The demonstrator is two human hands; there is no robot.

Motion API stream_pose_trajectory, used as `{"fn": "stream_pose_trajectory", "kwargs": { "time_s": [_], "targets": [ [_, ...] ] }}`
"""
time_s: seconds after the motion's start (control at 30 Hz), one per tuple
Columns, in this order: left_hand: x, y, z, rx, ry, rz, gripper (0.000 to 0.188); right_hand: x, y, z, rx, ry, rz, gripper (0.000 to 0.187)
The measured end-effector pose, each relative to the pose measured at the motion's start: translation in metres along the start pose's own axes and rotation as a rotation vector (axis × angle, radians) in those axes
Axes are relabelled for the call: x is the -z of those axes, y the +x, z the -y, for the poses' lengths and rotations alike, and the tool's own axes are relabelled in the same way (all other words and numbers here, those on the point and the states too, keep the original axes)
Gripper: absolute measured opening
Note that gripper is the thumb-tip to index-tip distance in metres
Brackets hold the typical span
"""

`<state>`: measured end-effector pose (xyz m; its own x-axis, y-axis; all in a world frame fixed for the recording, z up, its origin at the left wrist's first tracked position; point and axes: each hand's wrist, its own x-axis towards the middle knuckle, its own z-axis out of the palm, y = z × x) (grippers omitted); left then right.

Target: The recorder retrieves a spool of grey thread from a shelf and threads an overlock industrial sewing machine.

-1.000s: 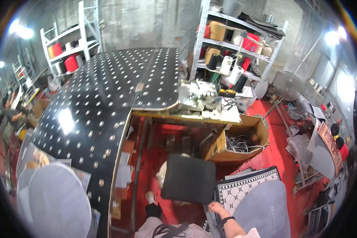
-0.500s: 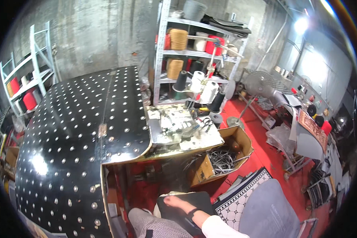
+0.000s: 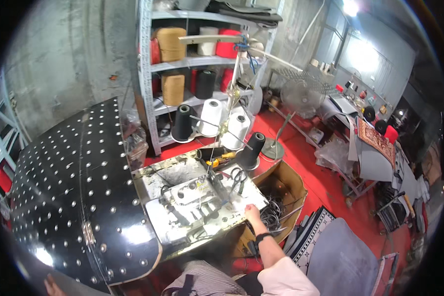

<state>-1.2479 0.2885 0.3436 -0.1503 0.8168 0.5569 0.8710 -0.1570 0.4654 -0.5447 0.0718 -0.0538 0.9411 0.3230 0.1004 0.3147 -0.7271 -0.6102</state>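
At the right edge of the metal plate (image 3: 192,207) the right hand (image 3: 252,215) rests, fingers curled on the rim; how tightly, I cannot tell. Left hand (image 3: 52,286) shows only a little at the bottom, far left of the plate, its fingers hidden. I judge the plate stiff, heavy and slippery, best gripped at its edges. Behind the plate stand black and white thread cones (image 3: 212,117). Right of it sits a brown carton (image 3: 286,185).
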Motion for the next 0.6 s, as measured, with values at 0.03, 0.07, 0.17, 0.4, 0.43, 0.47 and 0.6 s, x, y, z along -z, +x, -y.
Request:
{"fn": "stream_pose_trajectory", "kwargs": {
  "time_s": [0.03, 0.07, 0.17, 0.4, 0.43, 0.47, 0.6],
  "targets": [
    [-0.043, 0.021, -0.007, -0.062, -0.001, 0.125, 0.034, 0.001, 0.024, -0.001, -0.005, -0.021, 0.045, 0.022],
    [-0.082, 0.036, -0.013, 0.021, 0.040, 0.331, 0.036, 0.001, 0.039, 0.001, -0.061, 0.025, 0.075, 0.023],
    [-0.185, 0.033, -0.031, -0.054, 0.172, 0.736, 0.046, 0.003, 0.081, 0.015, -0.048, -0.014, 0.073, 0.028],
    [-0.313, -0.055, -0.092, -0.078, 0.334, 1.022, 0.041, -0.031, 0.121, 0.045, -0.094, -0.167, 0.023, 0.044],
    [-0.320, -0.062, -0.089, -0.156, 0.203, 0.987, 0.039, -0.039, 0.124, 0.047, -0.141, -0.182, 0.041, 0.046],
    [-0.327, -0.072, -0.083, -0.226, 0.071, 0.944, 0.037, -0.047, 0.127, 0.047, -0.181, -0.197, 0.059, 0.048],
    [-0.356, -0.117, -0.056, -0.010, -0.149, 0.825, 0.023, -0.071, 0.131, 0.049, -0.274, 0.018, 0.026, 0.050]
  ]
}}
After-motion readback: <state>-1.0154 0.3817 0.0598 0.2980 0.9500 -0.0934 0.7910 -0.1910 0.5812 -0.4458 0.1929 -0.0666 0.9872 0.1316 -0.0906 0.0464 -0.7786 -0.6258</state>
